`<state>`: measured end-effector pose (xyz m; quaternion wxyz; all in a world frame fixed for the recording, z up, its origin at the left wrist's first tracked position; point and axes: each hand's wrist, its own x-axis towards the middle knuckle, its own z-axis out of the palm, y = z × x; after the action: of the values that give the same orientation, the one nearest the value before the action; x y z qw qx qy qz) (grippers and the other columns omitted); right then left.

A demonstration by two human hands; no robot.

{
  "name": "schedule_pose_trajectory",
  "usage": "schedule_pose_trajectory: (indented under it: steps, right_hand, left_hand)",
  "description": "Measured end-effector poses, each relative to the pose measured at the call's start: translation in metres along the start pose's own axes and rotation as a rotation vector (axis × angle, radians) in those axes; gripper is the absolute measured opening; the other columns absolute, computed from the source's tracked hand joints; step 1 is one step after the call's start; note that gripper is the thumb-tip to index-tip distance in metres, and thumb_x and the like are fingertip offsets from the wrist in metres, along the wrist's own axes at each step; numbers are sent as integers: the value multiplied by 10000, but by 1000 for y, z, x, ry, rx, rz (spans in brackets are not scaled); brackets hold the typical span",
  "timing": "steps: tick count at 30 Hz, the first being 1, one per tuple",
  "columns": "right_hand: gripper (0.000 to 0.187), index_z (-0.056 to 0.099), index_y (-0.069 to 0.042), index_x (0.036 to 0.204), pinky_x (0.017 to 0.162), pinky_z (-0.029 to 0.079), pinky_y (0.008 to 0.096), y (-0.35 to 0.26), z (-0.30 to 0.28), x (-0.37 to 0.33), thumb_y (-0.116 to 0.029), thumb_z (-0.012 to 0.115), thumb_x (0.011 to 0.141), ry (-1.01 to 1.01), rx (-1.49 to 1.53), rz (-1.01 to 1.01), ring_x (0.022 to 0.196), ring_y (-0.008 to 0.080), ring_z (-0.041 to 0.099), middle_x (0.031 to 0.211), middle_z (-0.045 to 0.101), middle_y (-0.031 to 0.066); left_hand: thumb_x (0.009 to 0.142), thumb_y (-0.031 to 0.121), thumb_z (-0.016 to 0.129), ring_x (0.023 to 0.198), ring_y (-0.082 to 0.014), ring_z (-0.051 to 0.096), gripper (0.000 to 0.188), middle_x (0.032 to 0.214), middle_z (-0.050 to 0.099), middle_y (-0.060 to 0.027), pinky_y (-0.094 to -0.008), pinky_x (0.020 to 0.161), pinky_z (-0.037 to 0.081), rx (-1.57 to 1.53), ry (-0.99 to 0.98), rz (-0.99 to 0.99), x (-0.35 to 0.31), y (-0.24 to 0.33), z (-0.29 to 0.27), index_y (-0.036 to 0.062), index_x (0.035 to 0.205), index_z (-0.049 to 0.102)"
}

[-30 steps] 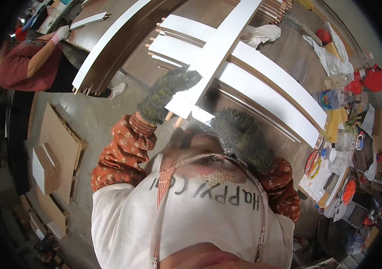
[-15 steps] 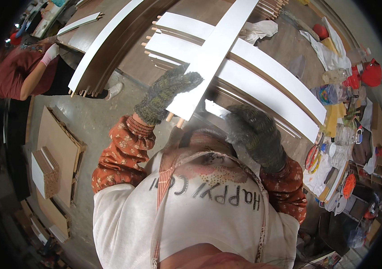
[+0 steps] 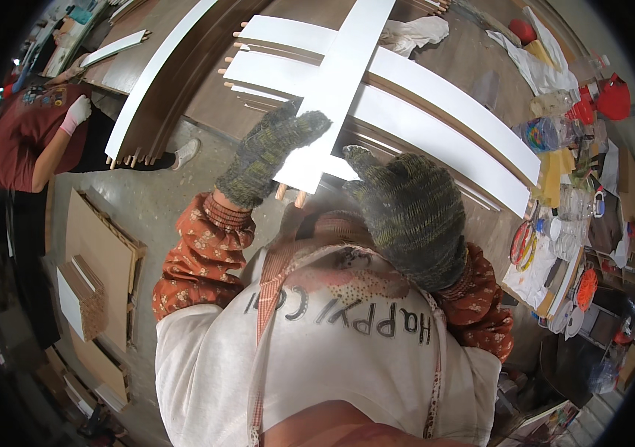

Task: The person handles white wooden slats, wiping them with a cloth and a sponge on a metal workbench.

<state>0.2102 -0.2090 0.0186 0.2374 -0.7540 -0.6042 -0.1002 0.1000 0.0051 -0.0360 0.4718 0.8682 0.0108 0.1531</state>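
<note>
A long white board (image 3: 347, 67) with wooden dowels in its near end lies slantwise across other white boards (image 3: 422, 119). My left hand (image 3: 261, 153), in a dark green-grey knitted glove, is closed on its left edge near that end, thumb on the white face. My right hand (image 3: 411, 212), in a matching glove, is at the board's right edge, fingers pinched on a small white flat piece (image 3: 340, 167). That piece touches or overlaps the board near the dowels (image 3: 299, 199). Its kind is unclear, and the right palm is hidden.
More white boards (image 3: 157, 82) stand on edge at the left of the brown table. A co-worker in a dark red shirt (image 3: 34, 138) is at far left. Plastic bottles (image 3: 575, 201), scissors (image 3: 522, 246) and cloths crowd the right side. Panels (image 3: 101, 261) lie on the floor at left.
My right hand has moved up and left, bringing the white piece from beside the board to its right edge near the end. My left hand keeps its hold; the whole view has shifted slightly.
</note>
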Motion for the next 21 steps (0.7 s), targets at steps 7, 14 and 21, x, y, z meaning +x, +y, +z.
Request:
schedule_pose_trajectory:
  steps: [7, 14, 21]
  right_hand:
    - [402, 513, -81, 1262, 638, 456, 418, 1, -8, -13, -221, 552, 888, -98, -57, -18, 724, 253, 535, 799, 530, 94]
    - [417, 538, -61, 1251, 648, 461, 396, 13, -2, -5, -167, 623, 857, 57, 47, -141, 725, 234, 546, 863, 575, 83]
    - [406, 595, -61, 1215, 635, 465, 381, 6, 6, -5, -112, 664, 819, 48, 116, -72, 729, 230, 570, 900, 623, 85]
  left_hand:
    - [967, 242, 430, 1272, -253, 460, 358, 1317, 547, -77, -400, 1113, 316, 104, 84, 227, 0, -9, 2, 100, 1275, 545]
    - [878, 182, 579, 1205, -287, 534, 402, 1271, 575, -159, -457, 1074, 343, 277, 118, 369, 2, 0, -6, 36, 1250, 534]
    - [874, 186, 578, 1198, -310, 528, 403, 1266, 580, -151, -434, 1050, 370, 171, 150, 288, -1, -9, -1, -2, 1230, 567]
